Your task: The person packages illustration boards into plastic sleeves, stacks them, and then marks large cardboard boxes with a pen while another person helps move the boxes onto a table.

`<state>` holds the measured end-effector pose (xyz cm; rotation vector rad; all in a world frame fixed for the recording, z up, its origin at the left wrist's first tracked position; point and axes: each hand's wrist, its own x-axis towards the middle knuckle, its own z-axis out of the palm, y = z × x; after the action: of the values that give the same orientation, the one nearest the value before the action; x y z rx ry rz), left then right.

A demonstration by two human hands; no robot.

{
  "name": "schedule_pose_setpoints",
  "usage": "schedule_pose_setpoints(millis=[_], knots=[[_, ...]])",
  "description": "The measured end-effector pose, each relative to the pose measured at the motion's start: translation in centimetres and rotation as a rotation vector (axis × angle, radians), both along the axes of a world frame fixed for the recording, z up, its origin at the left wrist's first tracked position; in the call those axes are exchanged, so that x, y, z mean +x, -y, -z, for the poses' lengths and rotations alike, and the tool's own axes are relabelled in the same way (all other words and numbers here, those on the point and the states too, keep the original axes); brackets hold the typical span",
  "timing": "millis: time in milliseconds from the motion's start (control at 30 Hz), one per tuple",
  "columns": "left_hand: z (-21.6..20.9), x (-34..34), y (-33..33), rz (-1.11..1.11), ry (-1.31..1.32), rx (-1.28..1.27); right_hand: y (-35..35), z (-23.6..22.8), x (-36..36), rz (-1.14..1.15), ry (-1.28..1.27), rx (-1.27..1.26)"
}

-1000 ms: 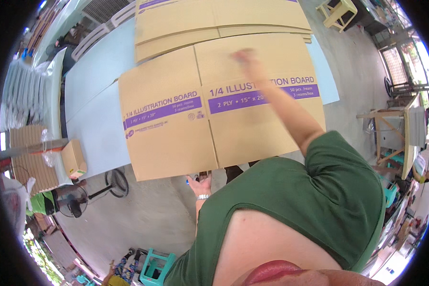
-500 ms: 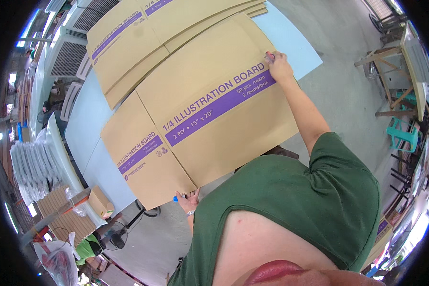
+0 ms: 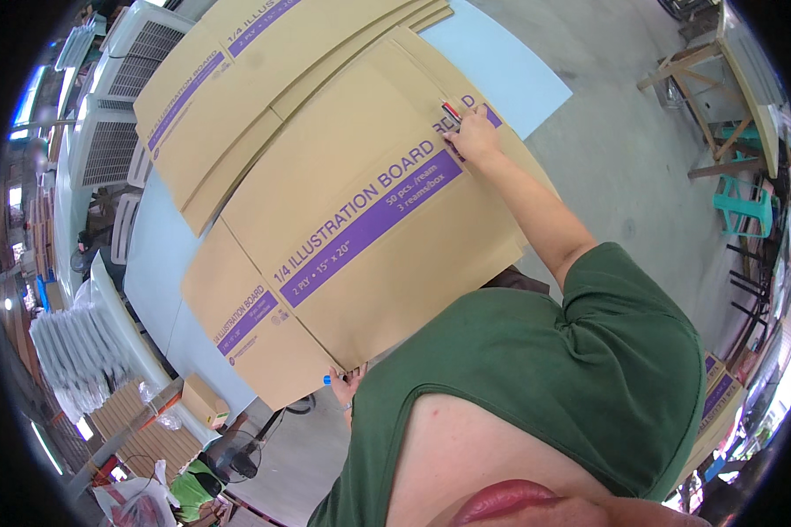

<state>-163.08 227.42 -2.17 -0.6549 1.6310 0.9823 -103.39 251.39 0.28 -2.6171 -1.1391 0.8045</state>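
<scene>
A flattened cardboard carton [image 3: 360, 290] with purple print lies across the light-blue table [image 3: 501, 66] in front of me. Past its right end, print on another layer of cardboard [image 3: 492, 112] shows out of line with it. My right hand [image 3: 476, 139] is closed around a slim red, white and black pen-like tool [image 3: 450, 111], its fingers on the board near that end. At the near left edge, by the crease, my left hand [image 3: 350, 385] grips the carton. A small blue thing [image 3: 328, 380] sticks out by its fingers; its kind cannot be made out.
More flattened cartons [image 3: 264, 88] are stacked on the table's far side. White slatted units [image 3: 141, 53] and bundled sheets [image 3: 77, 356] stand at left, with a fan [image 3: 233, 457] below. A wooden-framed table [image 3: 721, 114] and a teal stool [image 3: 744, 206] are at right.
The top carton has slid left and toward me, exposing another cardboard layer at its right end. My right hand has moved left with it; my left hand stays at the near edge. The view has shifted slightly.
</scene>
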Motion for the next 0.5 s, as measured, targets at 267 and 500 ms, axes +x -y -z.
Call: schedule_pose_setpoints(millis=[267,500], knots=[[1.1,4.3,-1.4,0.065,0.086,-0.061,-0.8,2.4,8.2,0.23,-0.043,0.179],[0.0,6.2,-1.3,0.076,0.032,0.007,-2.8,2.8,10.5,0.065,0.012,0.122]])
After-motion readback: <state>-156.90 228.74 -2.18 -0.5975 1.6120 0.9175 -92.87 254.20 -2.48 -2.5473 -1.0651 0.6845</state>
